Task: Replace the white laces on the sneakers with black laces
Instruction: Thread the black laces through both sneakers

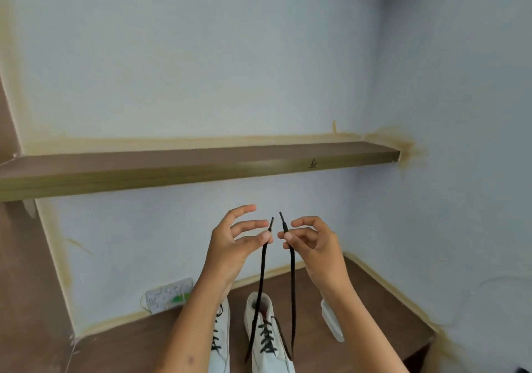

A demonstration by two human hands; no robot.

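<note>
Here the left hand (236, 246) pinches one end of the black lace (260, 283) between thumb and forefinger, its other fingers spread, while the right hand (312, 243) pinches the other end the same way, both raised well above the right sneaker (269, 341). The two strands hang down from the hands to that sneaker, where black crossings already run along its eyelets; the left sneaker (221, 335), just beside it and partly hidden by the forearm, also shows black lacing. The lace looks light, limp and soft, so it probably sags wherever it is unsupported; the stiff tips seem the best places to hold. A white object (332, 322) lies near the right sneaker, on its far side from the left sneaker.
</note>
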